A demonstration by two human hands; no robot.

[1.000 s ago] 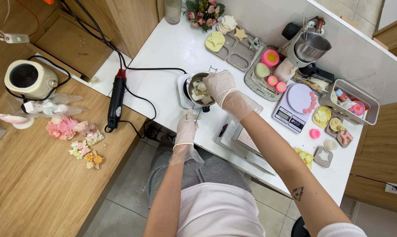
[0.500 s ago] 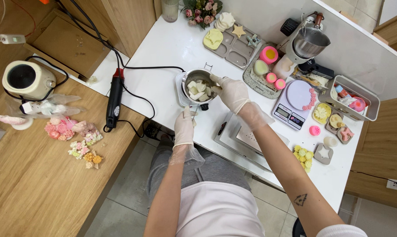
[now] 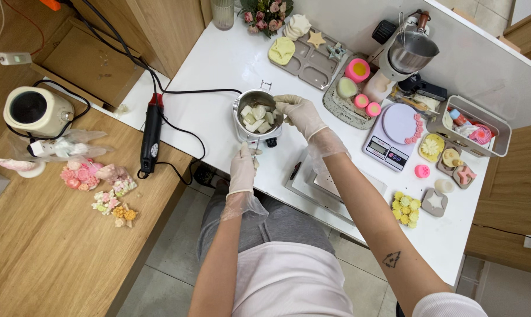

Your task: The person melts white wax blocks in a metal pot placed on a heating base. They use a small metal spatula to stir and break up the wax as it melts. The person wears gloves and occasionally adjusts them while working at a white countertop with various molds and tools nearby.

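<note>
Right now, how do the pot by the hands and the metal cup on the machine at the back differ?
The pot holds white chunks; the metal cup looks empty. The pot sits on a small base between both gloved hands, left hand on its handle, right hand at its rim; the cup stands untouched. Both are shiny metal.

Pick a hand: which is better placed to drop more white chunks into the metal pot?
Right hand: it sits at the metal pot rim, apparently empty, while the left hand grips the pot's handle.

the gloved left hand (image 3: 242, 169) covers the handle of the small steel pot (image 3: 258, 117), so its grip is hidden. the ribbed glass tumbler (image 3: 222, 13) is cut off by the top edge. items inside the white wire basket (image 3: 468, 125) are too small to tell.
</note>
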